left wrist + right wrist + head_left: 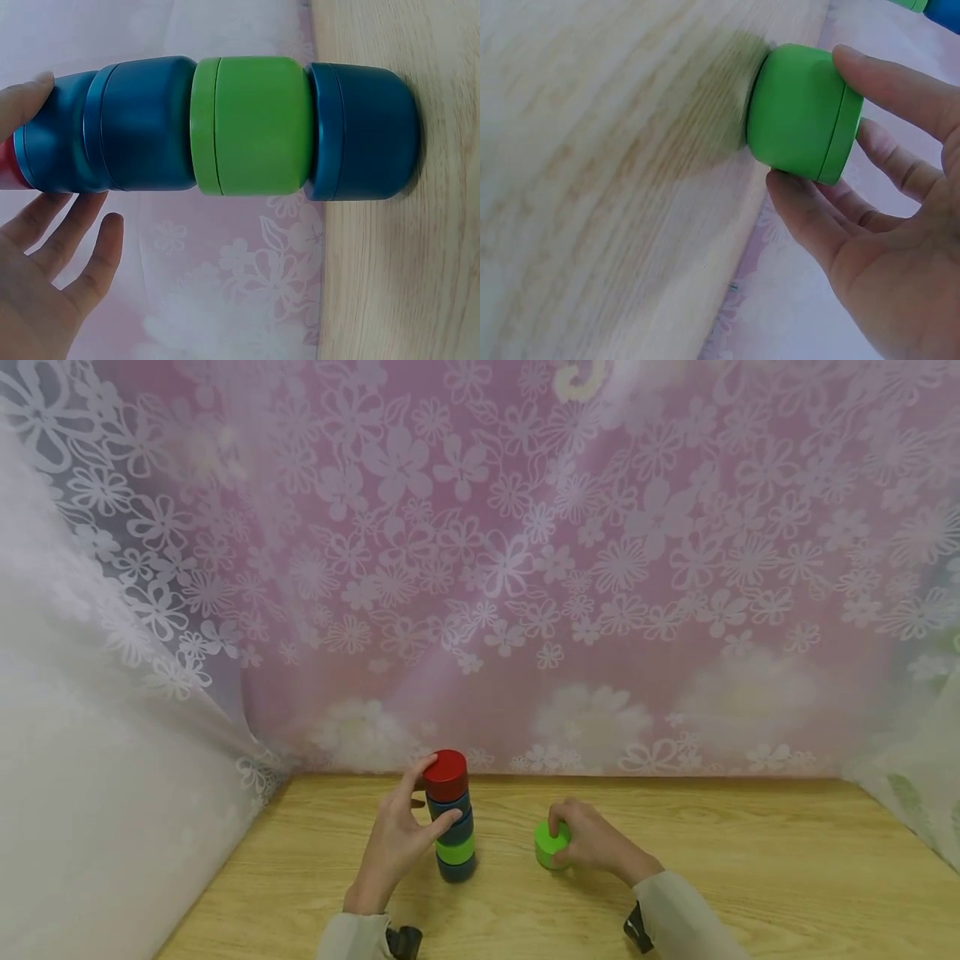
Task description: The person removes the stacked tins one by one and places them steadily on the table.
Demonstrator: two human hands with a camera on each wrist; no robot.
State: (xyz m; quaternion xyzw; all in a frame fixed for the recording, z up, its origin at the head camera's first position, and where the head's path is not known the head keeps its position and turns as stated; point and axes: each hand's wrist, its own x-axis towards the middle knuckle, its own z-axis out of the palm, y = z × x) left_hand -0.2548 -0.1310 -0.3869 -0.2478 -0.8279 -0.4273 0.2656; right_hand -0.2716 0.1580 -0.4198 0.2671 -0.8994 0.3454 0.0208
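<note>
Pale sleeves (684, 912) lead in: the left hand's (397, 839) fingers wrap the upper jar stack (457, 850), the right hand's (596, 843) pinch a green jar (799, 112) apart from it, at the tabletop (765, 860) — a sideways nudge could topple that narrow column.

plain red canister (447, 778), blue canisters (145, 124), green canisters (262, 126); white-flowered pink cloth (480, 693); yellowish wood-grained table (750, 860).

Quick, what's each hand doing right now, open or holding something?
Left hand: holding the stack of containers near its top.
Right hand: holding the separate green container.
</note>
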